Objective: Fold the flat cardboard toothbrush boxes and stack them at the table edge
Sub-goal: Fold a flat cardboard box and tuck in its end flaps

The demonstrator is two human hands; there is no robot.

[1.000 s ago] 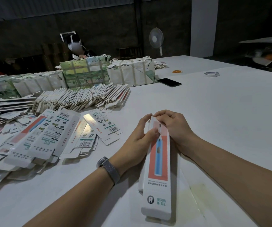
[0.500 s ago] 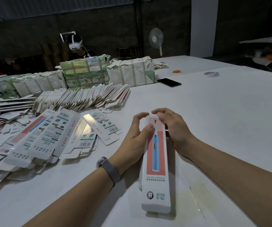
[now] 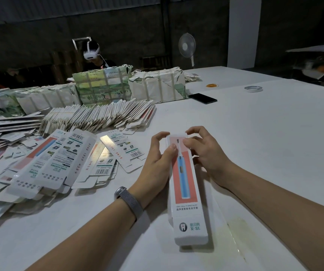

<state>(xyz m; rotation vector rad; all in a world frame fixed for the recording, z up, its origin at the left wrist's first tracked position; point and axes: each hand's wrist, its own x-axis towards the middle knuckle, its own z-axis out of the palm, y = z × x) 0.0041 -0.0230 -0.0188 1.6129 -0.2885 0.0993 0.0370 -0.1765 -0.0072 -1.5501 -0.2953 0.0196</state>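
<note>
Box: one folded toothbrush box, lying lengthwise on the white table between the two hands, with a blue brush printed on a coral panel facing up; a second box seems to lie under it, only its edge showing.
Left hand: curled round the box's far end from the left side, thumb pressed on the top face, fingertips bent over the end.
Right hand: curled round the same far end from the right, fingertips pinching the end flap (the flap itself is mostly hidden by the fingers).
Wristband: one grey band on the left wrist.
Flat boxes: a loose heap of unfolded blanks to the left of the hands, printed sides and barcodes up; too many overlap to count.
Standing row: one long leaning row of flat blanks behind the heap, again too tightly packed to count.
Wrapped bundles: at least three taped paper bundles behind the row.
Phone: one, dark, just right of the bundles.
Tape rolls: two, one whitish and one orange, well apart from the box.
Fan: one, beyond the table.
Person: one, wearing a headset, behind the bundles.
</note>
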